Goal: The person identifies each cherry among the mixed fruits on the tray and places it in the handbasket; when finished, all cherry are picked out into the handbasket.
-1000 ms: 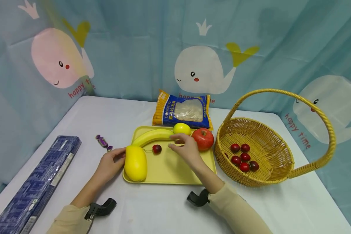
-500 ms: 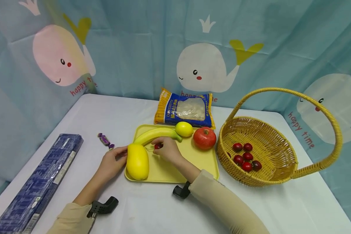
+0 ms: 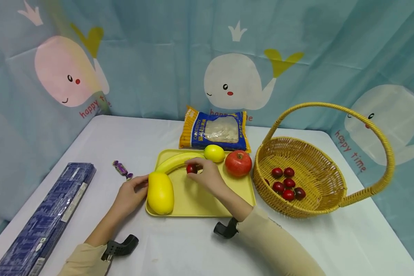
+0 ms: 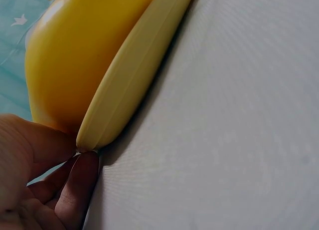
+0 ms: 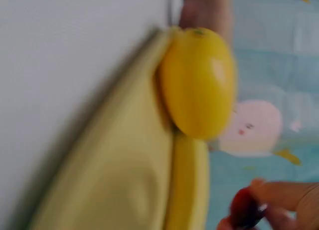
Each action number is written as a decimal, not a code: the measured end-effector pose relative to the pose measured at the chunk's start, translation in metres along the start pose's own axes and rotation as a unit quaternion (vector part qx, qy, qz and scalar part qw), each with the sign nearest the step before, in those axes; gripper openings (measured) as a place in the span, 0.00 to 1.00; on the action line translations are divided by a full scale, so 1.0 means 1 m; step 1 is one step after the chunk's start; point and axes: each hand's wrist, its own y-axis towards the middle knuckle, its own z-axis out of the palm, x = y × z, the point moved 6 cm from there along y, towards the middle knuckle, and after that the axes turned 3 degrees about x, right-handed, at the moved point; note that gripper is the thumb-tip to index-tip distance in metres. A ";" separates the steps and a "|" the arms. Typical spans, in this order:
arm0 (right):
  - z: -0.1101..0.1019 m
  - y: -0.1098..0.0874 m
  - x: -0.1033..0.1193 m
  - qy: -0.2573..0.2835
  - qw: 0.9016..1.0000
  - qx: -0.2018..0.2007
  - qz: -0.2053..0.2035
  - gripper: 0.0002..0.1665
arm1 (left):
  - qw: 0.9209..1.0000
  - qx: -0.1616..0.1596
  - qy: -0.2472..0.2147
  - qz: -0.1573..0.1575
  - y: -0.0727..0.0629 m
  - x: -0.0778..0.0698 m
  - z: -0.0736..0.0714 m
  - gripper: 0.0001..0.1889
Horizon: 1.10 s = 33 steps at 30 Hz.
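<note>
My right hand (image 3: 208, 177) pinches a dark red cherry (image 3: 191, 168) between thumb and fingertips, above the yellow tray (image 3: 196, 205). The right wrist view, blurred, shows the cherry (image 5: 244, 208) in those fingertips. At the tray's left edge my left hand (image 3: 129, 195) pinches the rim; in the left wrist view its thumb and a finger meet at the tray's edge (image 4: 124, 85). Beside it on the tray lies a plump yellow fruit like a mango (image 3: 161, 193). Behind that rests a banana (image 3: 176, 161), with a lemon (image 3: 214, 153) and a round red fruit (image 3: 239, 163) farther right.
A wicker basket (image 3: 322, 178) with a tall handle stands right of the tray, holding several cherries (image 3: 288, 183). Behind the tray lies a blue and orange pasta bag (image 3: 215, 130). Leftward are a purple wrapped candy (image 3: 122, 170) and a long blue package (image 3: 45, 218).
My right hand moved left to the cherry lying by the banana, pinched it, and has shifted slightly right with it. The left hand stays at the tray's edge.
</note>
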 end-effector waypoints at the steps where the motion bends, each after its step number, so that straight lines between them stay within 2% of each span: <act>1: -0.009 -0.003 0.001 0.027 1.000 -0.012 -0.003 0.19 | 1.000 0.000 -0.001 0.001 0.001 0.000 0.000 0.20; 5: -0.049 -0.019 0.002 0.120 0.991 -0.063 -0.009 0.20 | 1.000 0.004 -0.003 0.000 0.002 0.002 0.002 0.20; 8: -0.081 -0.036 -0.001 0.142 0.985 -0.095 -0.013 0.21 | 1.000 0.005 0.000 -0.004 0.002 0.003 0.002 0.20; 13: -0.130 -0.066 -0.022 0.120 0.984 -0.130 0.005 0.24 | 1.000 0.004 0.003 -0.005 0.002 0.003 -0.002 0.20; 17: -0.157 -0.084 -0.049 0.082 0.986 -0.146 0.028 0.27 | 1.000 0.003 0.008 -0.007 0.002 0.005 -0.008 0.21; 24: -0.178 -0.092 -0.081 0.044 0.983 -0.152 0.094 0.30 | 1.000 0.003 0.015 -0.017 -0.002 0.012 -0.012 0.21; 29: -0.183 -0.093 -0.089 0.026 0.978 -0.162 0.133 0.29 | 1.000 0.007 0.009 -0.024 -0.004 0.014 -0.011 0.21; 33: -0.182 -0.092 -0.089 0.000 0.977 -0.149 0.149 0.28 | 1.000 0.003 0.012 -0.017 -0.004 0.011 -0.013 0.21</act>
